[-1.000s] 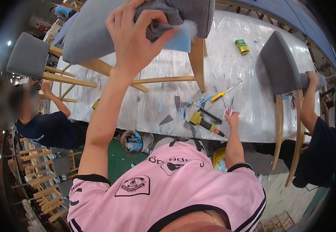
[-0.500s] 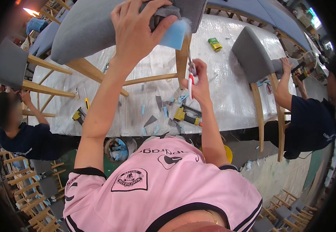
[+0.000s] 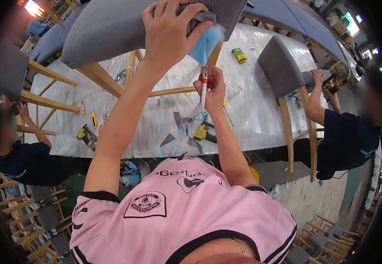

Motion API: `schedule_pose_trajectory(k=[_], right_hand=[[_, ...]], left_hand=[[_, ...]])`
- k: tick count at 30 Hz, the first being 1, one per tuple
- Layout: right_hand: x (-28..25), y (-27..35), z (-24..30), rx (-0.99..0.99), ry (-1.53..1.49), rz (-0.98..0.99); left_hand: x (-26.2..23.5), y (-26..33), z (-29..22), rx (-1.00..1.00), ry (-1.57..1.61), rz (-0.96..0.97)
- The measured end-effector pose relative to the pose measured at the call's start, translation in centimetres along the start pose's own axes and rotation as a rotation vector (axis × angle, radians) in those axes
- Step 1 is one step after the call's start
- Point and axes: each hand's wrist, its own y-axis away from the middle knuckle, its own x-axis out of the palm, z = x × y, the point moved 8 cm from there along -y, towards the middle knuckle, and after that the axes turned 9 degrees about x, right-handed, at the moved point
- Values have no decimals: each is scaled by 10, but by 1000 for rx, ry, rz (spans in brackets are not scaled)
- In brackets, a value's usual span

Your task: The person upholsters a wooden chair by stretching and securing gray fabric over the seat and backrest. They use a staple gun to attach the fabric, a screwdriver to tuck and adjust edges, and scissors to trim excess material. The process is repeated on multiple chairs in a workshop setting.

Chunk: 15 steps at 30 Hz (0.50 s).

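A grey upholstered chair (image 3: pixel 107 33) with wooden legs stands in front of me on the table. My left hand (image 3: pixel 167 37) is closed on bunched grey fabric (image 3: pixel 202 18) at the chair's corner, thumb pressing down. From under that thumb hangs a flap of light blue foam (image 3: pixel 200 47) with a fuzzy white edge. Just below, my right hand (image 3: pixel 213 90) is closed around scissors (image 3: pixel 204 83) with white and red handles. Their narrow blades reach up against the foam; whether these are parted I cannot tell.
On the plastic-covered table (image 3: pixel 142 132) lie a yellow-black staple gun (image 3: pixel 205 133), another staple gun (image 3: pixel 86 135), a yellow knife (image 3: pixel 93 120), scraps and a green-yellow box (image 3: pixel 239 55). Co-workers handle chairs on both sides. A scrap bucket (image 3: pixel 141 169) is below the table edge.
My right hand has moved up and slightly left, bringing the scissor blades from beside the chair leg onto the blue foam. The foam flap now looks bent. My left hand keeps its hold.
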Motion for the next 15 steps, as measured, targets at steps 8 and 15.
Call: schedule_pose_trajectory(k=[8, 15], right_hand=[[9, -16, 21, -61, -22, -55], [-38, 34, -49, 198, -248, -157]], left_hand=[[-1, -1, 1, 8, 7, 4], [-8, -48, -39, 379, 238, 403]])
